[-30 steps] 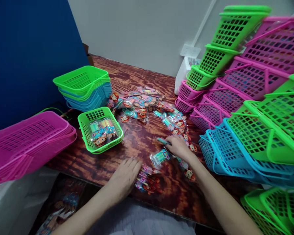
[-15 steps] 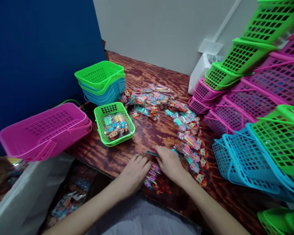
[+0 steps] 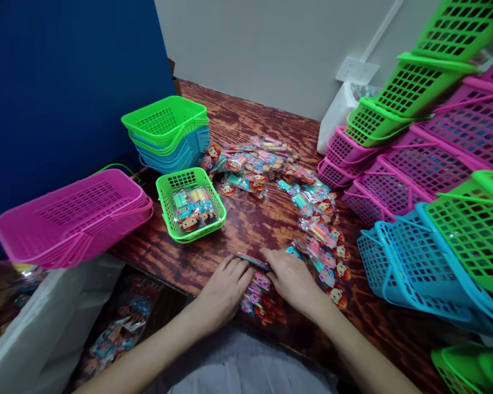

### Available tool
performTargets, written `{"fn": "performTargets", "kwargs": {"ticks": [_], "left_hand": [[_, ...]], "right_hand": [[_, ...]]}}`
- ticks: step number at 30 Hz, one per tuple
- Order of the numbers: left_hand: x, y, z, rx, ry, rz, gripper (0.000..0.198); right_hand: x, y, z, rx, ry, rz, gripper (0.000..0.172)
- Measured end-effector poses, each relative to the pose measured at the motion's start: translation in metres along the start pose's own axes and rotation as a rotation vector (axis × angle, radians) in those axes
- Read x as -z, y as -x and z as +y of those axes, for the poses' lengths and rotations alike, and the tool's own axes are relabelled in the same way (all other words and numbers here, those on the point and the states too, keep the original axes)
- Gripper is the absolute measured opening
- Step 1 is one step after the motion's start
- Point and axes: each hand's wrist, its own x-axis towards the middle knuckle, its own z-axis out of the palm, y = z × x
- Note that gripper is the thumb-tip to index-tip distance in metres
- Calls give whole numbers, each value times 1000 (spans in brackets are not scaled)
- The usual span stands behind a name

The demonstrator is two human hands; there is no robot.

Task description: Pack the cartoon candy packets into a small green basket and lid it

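Observation:
My left hand [image 3: 225,290] and my right hand [image 3: 290,279] rest close together at the near edge of the wooden table [image 3: 246,230]. Between them lies a small stack of cartoon toy packets [image 3: 258,293]. Fingers of both hands touch a packet [image 3: 252,261] lifted at the top of that stack; the fingers are curled round the pile. A trail of several more packets [image 3: 312,219] curves from my right hand to the far middle of the table. A small green basket [image 3: 191,203] with a few packets in it sits left of centre.
Stacked green and blue baskets [image 3: 168,134] stand at the far left, a pink stack [image 3: 74,216] overhangs the near left edge. Tilted stacks of pink, blue and green baskets [image 3: 427,180] fill the right. A box of packets [image 3: 115,334] sits below the table.
My right hand slid left from the packet trail to meet my left hand at the small stack, carrying a packet. The view shifted left and nearer.

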Motion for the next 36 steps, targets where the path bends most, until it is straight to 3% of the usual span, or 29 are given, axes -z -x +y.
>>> {"fn": "performTargets", "kwargs": {"ticks": [3,6,9,12,15,17,20,22,24,26,29,32,36], "left_hand": [[-4,5,-1,-19,-32,77,57],[-5,7,-3,-51,-119,144,67],[-1,0,-6,-81,-166,77,78],[6,-11,-7,-72,-167,-36,65],[9,-17,-6,-25,-114,-120,56],[7,-16,-6,-9,-58,-132,62],[0,-12,-8,-7,-6,-109,71],[-3,-10,-8,1,8,-106,72],[-3,-10,-7,18,14,-116,71],[-2,-10,-6,31,17,-127,72],[0,-10,-5,37,26,-133,73],[-1,-10,-5,44,26,-129,73],[-3,-10,-6,43,19,-125,72]], "right_hand": [[-6,4,-7,3,-5,5,31],[-16,6,-17,24,-8,25,29],[-14,8,-14,49,-60,31,25],[6,16,15,150,-400,-29,15],[28,30,67,58,-657,142,17],[30,38,103,-112,-411,284,26],[12,41,138,-195,19,233,60],[-4,33,144,-143,29,260,53],[-13,22,140,-96,-170,386,29],[-12,12,133,-116,-460,507,21],[2,8,125,-166,-835,611,25],[13,18,125,-191,-1061,673,33],[15,36,129,-280,-1238,619,47]]}}
